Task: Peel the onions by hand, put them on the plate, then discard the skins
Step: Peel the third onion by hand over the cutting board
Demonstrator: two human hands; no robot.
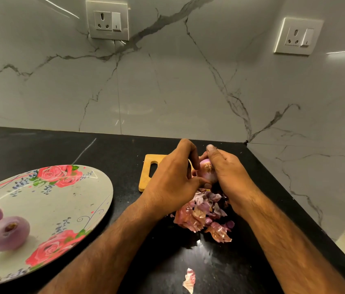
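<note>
A floral plate at left holds two peeled onions. At centre, the left hand and right hand both grip one onion above a wooden board. A skin pile lies beneath on the black counter.

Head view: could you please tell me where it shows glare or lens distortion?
In the head view, glare streaks cross the glossy white marble-veined wall at top left and far right; a small glint lies on the black stone counter near the heap of pink onion skins; wide-angle distortion tilts the two white wall sockets and stretches the round floral plate.
</note>
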